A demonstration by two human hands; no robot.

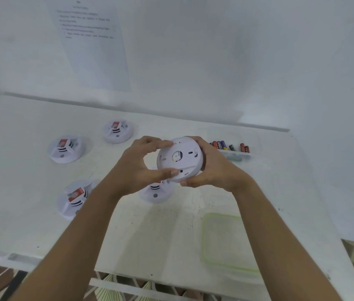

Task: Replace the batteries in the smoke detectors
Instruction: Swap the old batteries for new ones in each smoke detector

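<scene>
The smoke detector (pixel 180 158) is held in the air above the desk (pixel 160 235), between both hands and in front of the tray (pixel 244 154) of batteries (pixel 229 146). The left hand (pixel 141 168) curls round its left rim, thumb on the lower edge of the back. The right hand (pixel 213 170) cups the right rim, so each grip is closed on the rim. It looks like a light, hollow shell of stiff, smooth plastic, likely slippery and easy to crack at its clips. The rim is the sensible place to hold it for twisting the back off. As a flat disc it has no long axis. Its back faces up toward the person, and its domed front faces away toward the desk. Four other detectors (pixel 66 148) sit face-up on the desk.
</scene>
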